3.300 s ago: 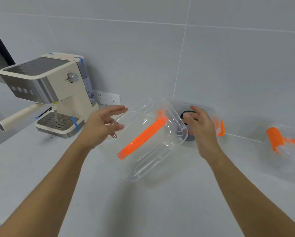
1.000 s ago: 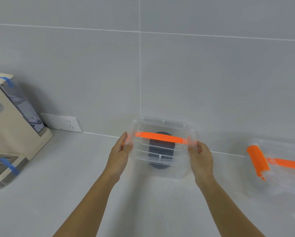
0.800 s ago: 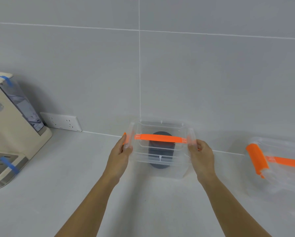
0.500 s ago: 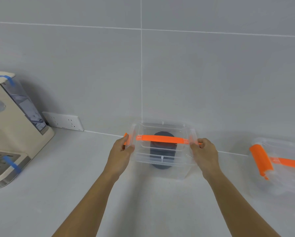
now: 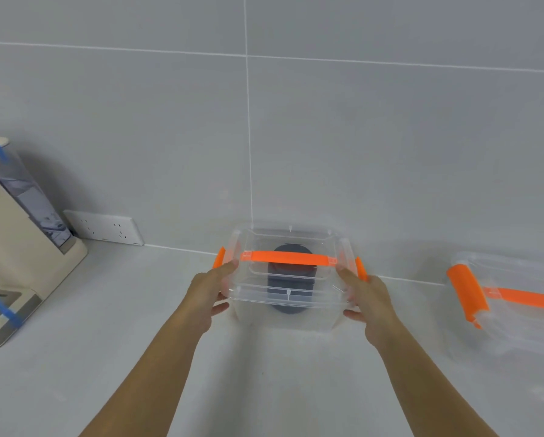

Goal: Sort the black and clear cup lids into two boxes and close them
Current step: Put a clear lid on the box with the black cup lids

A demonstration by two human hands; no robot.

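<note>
A clear plastic box stands against the wall with its clear cover on and an orange handle across the top. A stack of black cup lids shows through it. Orange latches stick out at the left end and the right end. My left hand lies against the box's left end and my right hand against its right end, fingers spread, fingertips touching the cover's rim just below the latches. A second clear box with an orange latch and handle lies at the right.
A cream coffee machine with blue tape stands at the left edge. A white socket strip sits on the wall behind it. The grey counter runs forward from the tiled wall.
Since 3.3 s ago the cover went from tilted in the air onto the box. In the last half second my hands slid down off the latches, which now stick outward.
</note>
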